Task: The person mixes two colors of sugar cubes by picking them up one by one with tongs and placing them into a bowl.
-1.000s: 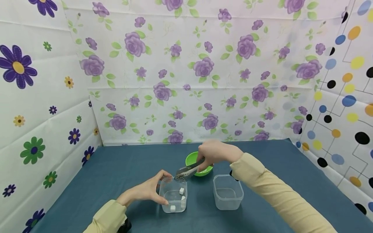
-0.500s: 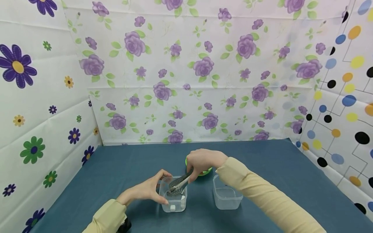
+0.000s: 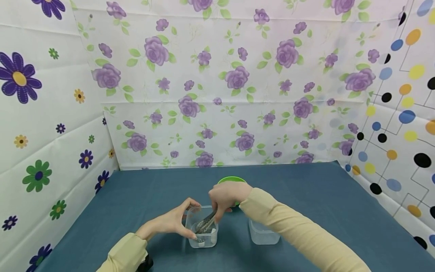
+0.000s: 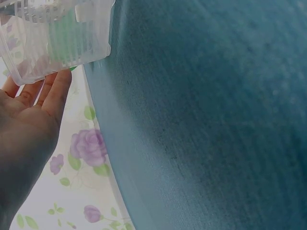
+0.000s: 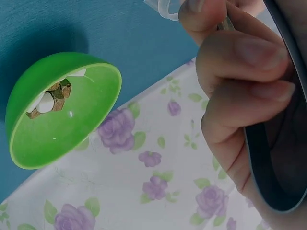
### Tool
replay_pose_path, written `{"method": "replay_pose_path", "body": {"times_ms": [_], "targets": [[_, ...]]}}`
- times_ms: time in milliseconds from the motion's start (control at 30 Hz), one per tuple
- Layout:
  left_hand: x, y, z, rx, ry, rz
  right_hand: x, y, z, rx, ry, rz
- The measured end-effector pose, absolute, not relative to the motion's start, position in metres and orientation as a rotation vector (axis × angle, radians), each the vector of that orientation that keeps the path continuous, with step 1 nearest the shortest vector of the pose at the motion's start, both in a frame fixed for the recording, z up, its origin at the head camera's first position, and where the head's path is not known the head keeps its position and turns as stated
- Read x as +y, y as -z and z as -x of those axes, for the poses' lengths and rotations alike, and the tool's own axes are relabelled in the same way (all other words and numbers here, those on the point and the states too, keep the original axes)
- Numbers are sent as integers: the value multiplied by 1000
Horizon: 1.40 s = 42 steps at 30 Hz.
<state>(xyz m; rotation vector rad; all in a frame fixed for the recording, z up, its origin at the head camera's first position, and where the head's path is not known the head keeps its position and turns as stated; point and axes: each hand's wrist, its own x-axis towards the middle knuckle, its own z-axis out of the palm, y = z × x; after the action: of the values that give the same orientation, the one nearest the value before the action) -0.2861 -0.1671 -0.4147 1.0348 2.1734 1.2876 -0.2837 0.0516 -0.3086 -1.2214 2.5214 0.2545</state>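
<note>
My left hand (image 3: 175, 222) grips a clear plastic container (image 3: 210, 241) by its left side, thumb at the front and fingers behind. My right hand (image 3: 227, 194) holds perforated metal tongs (image 3: 205, 223), tilted down into that container. Their tips lie inside, low near the white cubes (image 3: 213, 231); whether anything is between them I cannot tell. Just behind the right hand stands a green bowl (image 3: 232, 178), partly hidden. In the right wrist view the bowl (image 5: 96, 115) holds white pieces (image 5: 45, 102) and brown pieces (image 5: 61, 93).
A second clear container (image 3: 265, 237) stands to the right, partly covered by the right sleeve (image 3: 289, 223). Blue cloth (image 3: 163, 189) covers the table. Flowered sheets (image 3: 204, 75) rise at the back, with patterned sheets at both sides.
My right hand has moved left and toward me from over the bowl, and the tongs have gone down into the left container. The left hand stays on that container.
</note>
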Motion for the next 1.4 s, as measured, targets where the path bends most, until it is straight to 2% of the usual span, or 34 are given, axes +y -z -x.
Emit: {"method": "replay_pose_path", "body": {"times_ms": [367,900,1400], "targets": [[-167,414,286,2168,-1288,-1025,45,312,281,2551,-302,1092],[-166,413,284,2160,-1299,-1016,47,312,280,2490,-226,1217],[-167,414,283,2165,-1306,-1039,79,304,289,2542,9,1376]]}}
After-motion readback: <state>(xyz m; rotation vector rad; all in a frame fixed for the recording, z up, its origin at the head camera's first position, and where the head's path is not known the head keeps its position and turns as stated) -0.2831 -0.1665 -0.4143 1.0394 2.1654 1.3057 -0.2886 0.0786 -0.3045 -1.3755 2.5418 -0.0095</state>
